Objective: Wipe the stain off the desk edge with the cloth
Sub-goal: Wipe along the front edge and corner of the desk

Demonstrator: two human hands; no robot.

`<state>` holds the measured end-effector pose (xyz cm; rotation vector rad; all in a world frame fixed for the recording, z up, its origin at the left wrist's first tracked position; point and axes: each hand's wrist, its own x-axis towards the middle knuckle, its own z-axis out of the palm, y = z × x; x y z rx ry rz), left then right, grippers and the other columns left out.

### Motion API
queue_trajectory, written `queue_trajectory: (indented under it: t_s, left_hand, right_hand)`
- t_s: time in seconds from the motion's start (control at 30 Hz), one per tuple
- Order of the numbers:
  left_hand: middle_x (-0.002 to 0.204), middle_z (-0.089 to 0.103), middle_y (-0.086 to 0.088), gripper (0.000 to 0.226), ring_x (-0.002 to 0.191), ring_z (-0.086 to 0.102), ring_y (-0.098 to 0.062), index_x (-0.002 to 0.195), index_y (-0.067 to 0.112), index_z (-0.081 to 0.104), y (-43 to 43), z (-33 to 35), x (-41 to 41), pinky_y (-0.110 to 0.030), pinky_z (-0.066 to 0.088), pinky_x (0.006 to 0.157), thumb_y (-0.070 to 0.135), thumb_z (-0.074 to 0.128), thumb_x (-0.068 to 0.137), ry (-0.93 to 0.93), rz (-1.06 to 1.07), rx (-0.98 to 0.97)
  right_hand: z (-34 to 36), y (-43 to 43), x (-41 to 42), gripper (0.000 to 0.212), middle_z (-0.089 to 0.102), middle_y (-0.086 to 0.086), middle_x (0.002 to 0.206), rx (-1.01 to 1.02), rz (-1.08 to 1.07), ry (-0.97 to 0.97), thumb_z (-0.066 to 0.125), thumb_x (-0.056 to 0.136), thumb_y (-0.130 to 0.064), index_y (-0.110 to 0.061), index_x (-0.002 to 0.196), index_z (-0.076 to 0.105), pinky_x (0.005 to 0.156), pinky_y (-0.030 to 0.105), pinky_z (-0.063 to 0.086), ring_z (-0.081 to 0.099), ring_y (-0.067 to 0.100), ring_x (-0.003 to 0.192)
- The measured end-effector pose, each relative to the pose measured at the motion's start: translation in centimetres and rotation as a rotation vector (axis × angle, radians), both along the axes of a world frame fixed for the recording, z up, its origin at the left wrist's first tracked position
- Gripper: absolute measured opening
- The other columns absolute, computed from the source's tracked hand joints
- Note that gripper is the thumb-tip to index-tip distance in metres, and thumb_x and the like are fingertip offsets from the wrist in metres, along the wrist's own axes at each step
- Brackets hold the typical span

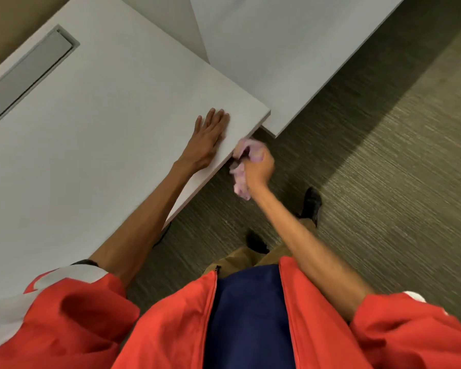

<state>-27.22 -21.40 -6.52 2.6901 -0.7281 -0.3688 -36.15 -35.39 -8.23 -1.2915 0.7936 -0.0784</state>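
A light grey desk [104, 123] fills the left of the head view, its near edge [218, 169] running diagonally toward a corner at the upper right. My left hand [208, 139] lies flat on the desktop, fingers apart, just inside that edge. My right hand [258, 166] is clenched around a crumpled pink cloth [241, 186] and presses it against the side of the desk edge, just below my left hand. The cloth and hand are blurred. The stain itself is hidden behind the cloth.
A second grey desk [290, 49] stands beyond the corner, at the upper right. A long recessed cable slot [24, 75] sits in the desktop at the far left. Striped carpet [383, 182] covers the floor, with my black shoes [312, 206] on it.
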Motion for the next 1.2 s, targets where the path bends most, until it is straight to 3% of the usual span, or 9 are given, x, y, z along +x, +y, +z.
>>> queue_trajectory:
  t_s: [0.13,0.4,0.47,0.6,0.7,0.8,0.93,1.13,1.2]
  left_hand:
    - [0.166,0.0,-0.009,0.052,0.154,-0.008,-0.024,0.158,0.016,0.006,-0.1,0.5,0.0,-0.041,-0.01,0.123,0.025,0.02,0.108,0.029,-0.017,-0.001]
    - [0.166,-0.002,-0.01,0.054,0.153,-0.011,-0.024,0.158,0.013,0.003,0.0,1.2,-0.6,-0.044,-0.006,0.125,0.024,0.023,0.108,0.048,0.037,-0.039]
    - [0.166,-0.005,-0.009,0.057,0.153,-0.013,-0.024,0.158,0.012,0.001,0.8,1.0,-1.2,-0.045,-0.007,0.125,0.012,0.026,0.106,0.038,0.093,-0.048]
    - [0.167,-0.004,-0.009,0.065,0.153,-0.013,-0.022,0.158,0.011,0.003,3.5,0.5,-3.2,-0.044,-0.01,0.125,-0.005,0.027,0.1,0.02,0.251,-0.107]
    - [0.166,-0.002,-0.009,0.064,0.153,-0.012,-0.022,0.158,0.01,0.004,5.6,0.5,-4.4,-0.044,-0.01,0.125,-0.006,0.025,0.099,0.025,0.352,-0.135]
    - [0.166,-0.002,-0.01,0.059,0.153,-0.011,-0.022,0.157,0.008,0.004,6.7,0.8,-5.2,-0.043,-0.01,0.125,-0.002,0.023,0.102,0.053,0.407,-0.149]
    - [0.166,0.003,-0.012,0.053,0.154,-0.004,-0.024,0.157,0.008,0.008,6.8,1.0,-6.5,-0.041,-0.006,0.125,0.009,0.024,0.106,0.082,0.52,-0.189]
    - [0.163,0.022,-0.01,0.051,0.153,0.01,-0.022,0.153,0.012,0.03,4.4,1.6,-9.0,-0.036,0.001,0.124,0.033,0.03,0.107,0.1,0.617,-0.284]
    - [0.157,0.037,-0.008,0.047,0.148,0.027,-0.022,0.145,0.017,0.044,3.0,2.3,-10.1,-0.039,0.014,0.123,0.04,0.031,0.106,0.105,0.655,-0.361]
  right_hand:
    - [-1.1,1.8,-2.1,0.028,0.073,0.002,0.094,-0.138,0.118,-0.072,0.059,0.08,0.013,-0.008,0.095,0.071,0.083,0.021,0.055,0.069,0.009,0.088]
    - [1.5,-5.0,6.1,0.036,0.063,-0.013,0.091,-0.219,-0.148,0.052,0.051,0.087,0.012,-0.017,0.102,0.066,0.06,0.004,0.046,0.062,0.002,0.083]
    - [2.3,-5.6,6.6,0.036,0.059,-0.019,0.089,-0.217,-0.153,0.023,0.054,0.088,0.01,-0.021,0.103,0.064,0.055,0.001,0.045,0.059,-0.004,0.08]
    - [3.0,-2.4,4.2,0.038,0.065,-0.009,0.107,-0.151,-0.15,0.042,0.06,0.088,0.004,-0.025,0.111,0.064,0.054,0.003,0.045,0.061,0.003,0.093]
    - [2.6,1.4,0.8,0.026,0.068,-0.009,0.098,-0.104,-0.141,0.038,0.059,0.09,-0.002,-0.025,0.102,0.065,0.059,0.004,0.049,0.065,-0.003,0.087]
    - [2.3,4.2,-2.2,0.019,0.07,-0.008,0.1,-0.076,-0.069,0.101,0.059,0.09,-0.01,-0.023,0.1,0.067,0.066,0.011,0.05,0.067,0.005,0.087]
    - [2.3,5.2,-3.5,0.032,0.062,-0.014,0.099,-0.231,0.083,0.075,0.06,0.089,-0.003,-0.018,0.117,0.067,0.055,-0.002,0.041,0.054,-0.012,0.078]
    - [3.7,3.9,-4.0,0.027,0.067,-0.01,0.101,-0.27,0.172,0.026,0.069,0.087,-0.009,-0.018,0.113,0.068,0.059,-0.001,0.041,0.06,-0.002,0.086]
    - [4.4,3.7,-4.4,0.026,0.069,-0.006,0.103,-0.253,0.169,-0.007,0.068,0.087,-0.006,-0.016,0.111,0.068,0.066,0.003,0.044,0.064,0.003,0.09]
